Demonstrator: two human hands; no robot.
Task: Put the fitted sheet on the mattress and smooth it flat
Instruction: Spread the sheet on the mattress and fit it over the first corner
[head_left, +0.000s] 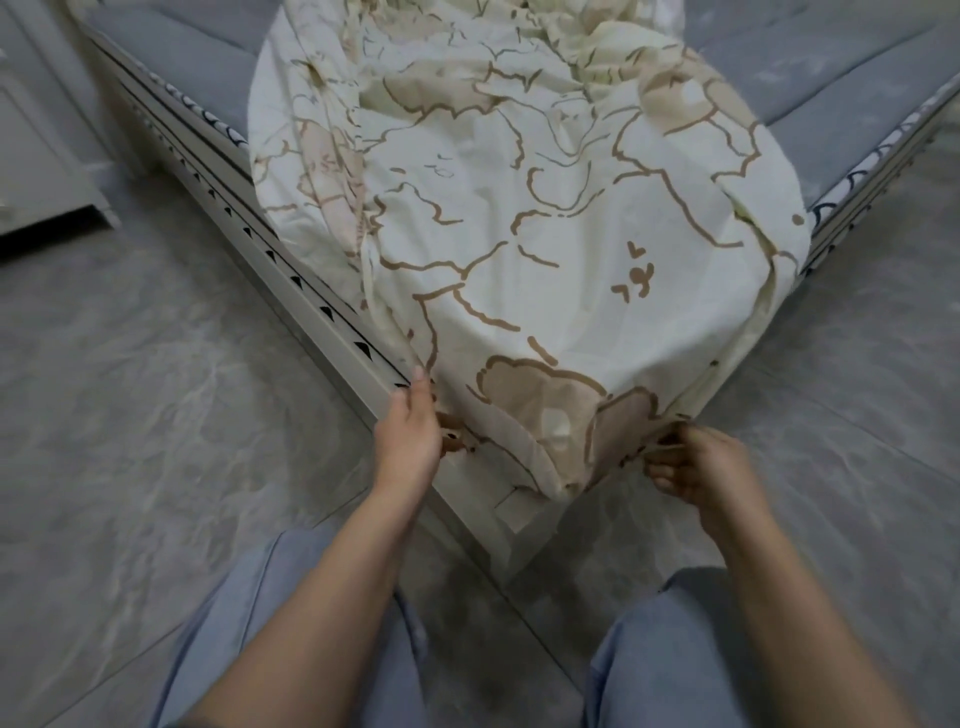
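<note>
The fitted sheet (519, 218) lies bunched over the near corner of the mattress (831, 78), its hem hanging down past the bed frame (291, 291). The risk, I'd say, is the elastic hem snapping back up over the corner if one side is tugged harder than the other, since most of the cloth is heaped loose behind. The left hand (408, 431) pinches the hem at the left edge, wrist bent inward; the right hand (696, 467) clenches a gathered fold, knuckles outward.
</note>
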